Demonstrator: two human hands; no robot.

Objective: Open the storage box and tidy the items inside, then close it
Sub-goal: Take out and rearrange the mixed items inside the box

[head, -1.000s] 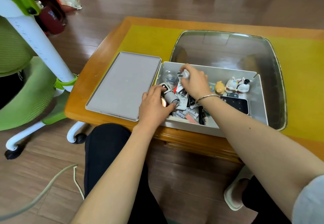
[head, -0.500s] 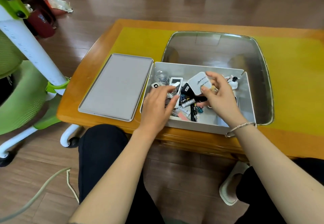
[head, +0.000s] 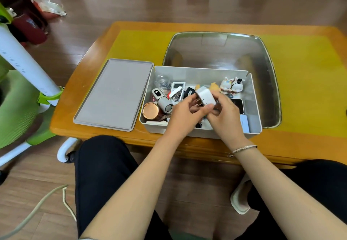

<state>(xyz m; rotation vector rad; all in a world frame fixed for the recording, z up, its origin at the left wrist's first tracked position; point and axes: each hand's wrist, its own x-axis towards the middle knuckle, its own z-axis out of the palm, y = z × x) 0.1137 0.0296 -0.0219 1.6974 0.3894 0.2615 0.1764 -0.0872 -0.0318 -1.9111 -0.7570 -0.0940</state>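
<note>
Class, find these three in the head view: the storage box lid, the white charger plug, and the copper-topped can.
storage box lid (head: 114,94), head view, centre of its flat panel.
white charger plug (head: 205,96), head view, its white face.
copper-topped can (head: 149,110), head view, its round top.

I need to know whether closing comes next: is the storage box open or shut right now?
Open. The lid lies flat on the table left of the storage box, whose contents show.

Bare forearms; thin silver bracelet (head: 242,148) on right wrist; black trousers (head: 105,174); pale slipper (head: 239,200).
</note>
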